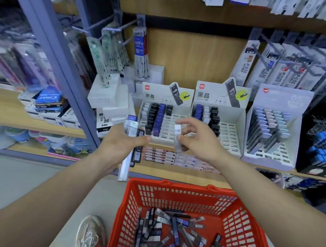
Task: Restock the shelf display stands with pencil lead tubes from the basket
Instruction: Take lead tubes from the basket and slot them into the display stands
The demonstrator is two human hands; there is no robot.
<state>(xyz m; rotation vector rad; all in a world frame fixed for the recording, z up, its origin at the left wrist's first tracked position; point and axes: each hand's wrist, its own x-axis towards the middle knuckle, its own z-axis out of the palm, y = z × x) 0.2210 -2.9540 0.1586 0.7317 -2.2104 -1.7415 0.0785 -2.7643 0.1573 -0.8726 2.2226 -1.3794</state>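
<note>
On my feed the left grip (120, 145) is curled round a bundle of lead tubes (134, 140): one long clear tube and at least two dark ones. They are held roughly upright just left of the left display stand (156, 96). The right grip (200, 141) pinches a single white tube (177, 136) marked HB between thumb and forefinger, with the other fingers fanned loosely out. That tube stands nearly upright in front of the stand's near slots. I think it is clear of the tray, but the blur leaves me unsure.

The left display stand sits on the wooden shelf (173, 173). Columns of white, black and blue tubes fill its left side, and there are bare slots to the right. Just beside it on the right, the right display stand (218, 97) carries blue, white and black columns on its left side, with bare slots across the rest. Further right is a third stand (280, 98) of pastel-capped tubes. Hanging packs (141, 51) line the far wall above.

Near me, below the shelf, is the red basket (181, 188). A heap of loose tubes (177, 230), dark, blue and clear, lies on its bottom. A pale shoe (91, 234) is just left of the basket.
</note>
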